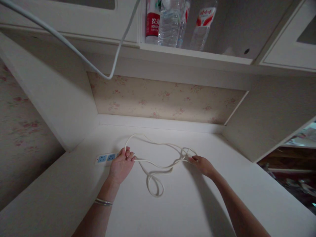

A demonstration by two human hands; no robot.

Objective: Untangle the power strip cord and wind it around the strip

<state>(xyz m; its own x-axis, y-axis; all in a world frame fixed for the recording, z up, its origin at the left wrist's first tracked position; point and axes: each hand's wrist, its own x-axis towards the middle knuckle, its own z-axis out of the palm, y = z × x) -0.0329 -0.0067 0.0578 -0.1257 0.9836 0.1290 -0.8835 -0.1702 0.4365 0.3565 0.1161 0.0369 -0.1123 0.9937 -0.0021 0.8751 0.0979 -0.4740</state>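
Stretching between both hands (pixel 122 162) (pixel 201 163), apparently gripped, white cord (pixel 158 166).

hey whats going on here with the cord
A person is handling a white power strip and its cord on a white desk. The left hand is closed around the strip's cord end, and the right hand pinches a tangled bunch of the cord further along. The rest of the cord lies in loose loops between the hands. Water bottles stand on the shelf above.

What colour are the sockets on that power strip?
Blue, set in a white power strip beside the left hand, seen in the head view.
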